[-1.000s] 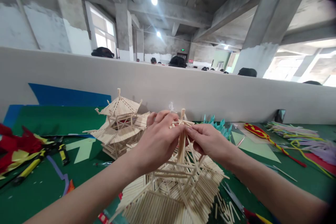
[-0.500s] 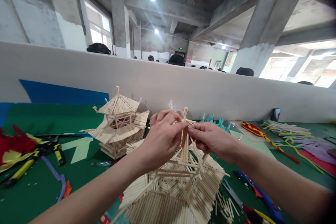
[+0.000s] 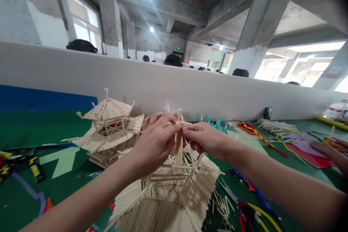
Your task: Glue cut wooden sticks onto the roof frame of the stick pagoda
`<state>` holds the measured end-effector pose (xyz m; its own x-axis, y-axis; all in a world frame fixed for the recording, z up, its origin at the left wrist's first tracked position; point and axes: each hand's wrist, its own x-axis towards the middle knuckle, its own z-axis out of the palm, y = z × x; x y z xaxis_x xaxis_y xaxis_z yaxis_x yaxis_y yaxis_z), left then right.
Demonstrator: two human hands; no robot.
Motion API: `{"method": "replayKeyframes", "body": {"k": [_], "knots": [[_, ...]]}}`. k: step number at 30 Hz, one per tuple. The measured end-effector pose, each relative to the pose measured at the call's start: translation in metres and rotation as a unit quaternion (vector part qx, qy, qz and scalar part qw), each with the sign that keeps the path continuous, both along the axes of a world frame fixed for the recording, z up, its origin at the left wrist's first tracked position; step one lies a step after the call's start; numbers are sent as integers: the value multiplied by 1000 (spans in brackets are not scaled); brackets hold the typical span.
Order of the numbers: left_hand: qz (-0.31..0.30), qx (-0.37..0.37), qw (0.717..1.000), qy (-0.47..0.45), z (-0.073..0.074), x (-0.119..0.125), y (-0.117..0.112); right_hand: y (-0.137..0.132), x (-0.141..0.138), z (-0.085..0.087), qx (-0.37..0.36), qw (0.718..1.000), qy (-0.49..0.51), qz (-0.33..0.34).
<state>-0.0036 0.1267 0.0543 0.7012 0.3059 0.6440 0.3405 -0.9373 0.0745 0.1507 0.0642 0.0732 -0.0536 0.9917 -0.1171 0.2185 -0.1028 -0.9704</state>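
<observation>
A roof built of thin wooden sticks (image 3: 174, 192) stands on the green table (image 3: 32, 130) right in front of me. Its upright centre post (image 3: 178, 141) rises between my hands. My left hand (image 3: 153, 143) is closed with its fingertips pinching small sticks at the top of the post. My right hand (image 3: 202, 139) pinches the same spot from the right side. A finished two-tier stick pavilion (image 3: 108, 128) stands just behind and left of my left hand.
Loose sticks (image 3: 224, 204) and scissors (image 3: 254, 199) lie right of the roof. A yellow-black tool (image 3: 34, 166) lies at left. Teal paper (image 3: 214, 123), coloured pipe cleaners (image 3: 282, 136) and a red sheet (image 3: 312, 156) lie at right, where another person's hand (image 3: 330, 148) rests. A grey partition (image 3: 190, 90) backs the table.
The view has swung right and down a little, so everything sits further left. Both hands stay pinched at the top of the post. Another person's hand has come into view at far right.
</observation>
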Motion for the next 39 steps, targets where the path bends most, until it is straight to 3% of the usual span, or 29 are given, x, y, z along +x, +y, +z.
{"method": "replayKeyframes", "body": {"k": [7,11,14,18,26,34,39], "knots": [[15,7,1000,-13,5,-11,-6,-8,2,4,30,999,-20,-14],[27,32,997,-58,5,-28,-10,-28,18,4,103,989,-83,-70],[24,76,993,-92,-4,-37,-13,-48,32,-6,139,973,-126,-131],[30,112,991,-65,-12,-34,-23,-68,44,-27,137,972,-115,-153],[56,116,991,40,2,-7,-23,-85,41,-56,165,965,-129,-158],[81,121,988,57,3,-5,-20,-108,51,-66,142,961,-147,-186],[88,137,985,57,7,-2,-22,-125,67,-88,104,957,-152,-225]]}}
